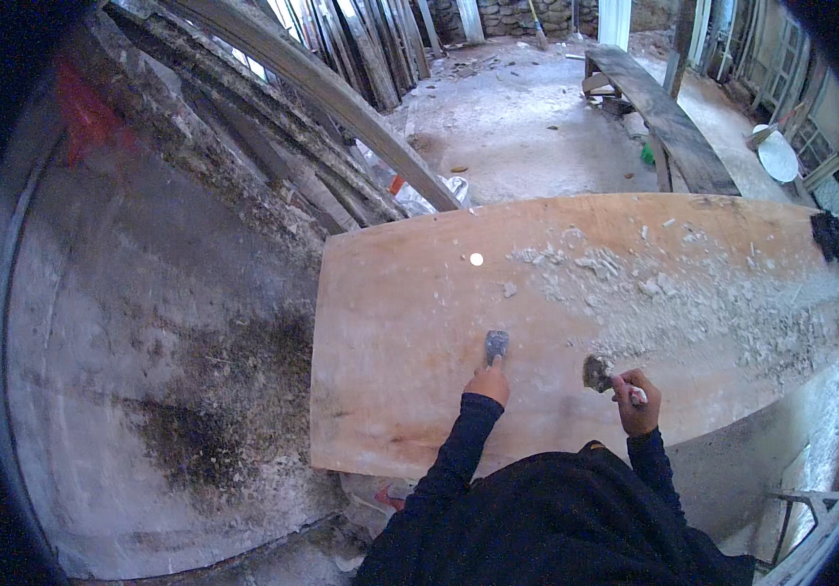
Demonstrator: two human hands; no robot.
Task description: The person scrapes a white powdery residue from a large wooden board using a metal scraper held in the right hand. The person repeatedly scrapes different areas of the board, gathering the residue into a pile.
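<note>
The person is leaning over a large wooden board (409, 322) that is lying flat as a working surface. The left hand (488, 383) is resting on the board near its middle, and its fingers are closed around the handle of a scraper (495, 345); the grey blade is pointing away from the person and is touching the bare wood. The right hand (637, 398) is holding a small brush (597, 373), with the fingers wrapped tight around its handle, and the dark bristles are pointing to the left, just above the board or touching it; I cannot tell which. The two tools are near each other but apart. To the right of the scraper, a wide band of white scraped flakes (712, 303) is covering the board up to its far right end. A small white round spot (477, 259) is sitting on the clean part of the wood, beyond the scraper. Both forearms are wearing dark sleeves (458, 449). Behind the board, old wooden beams (341, 107) are leaning, and a long bench (668, 122) is standing on the dusty floor.
</note>
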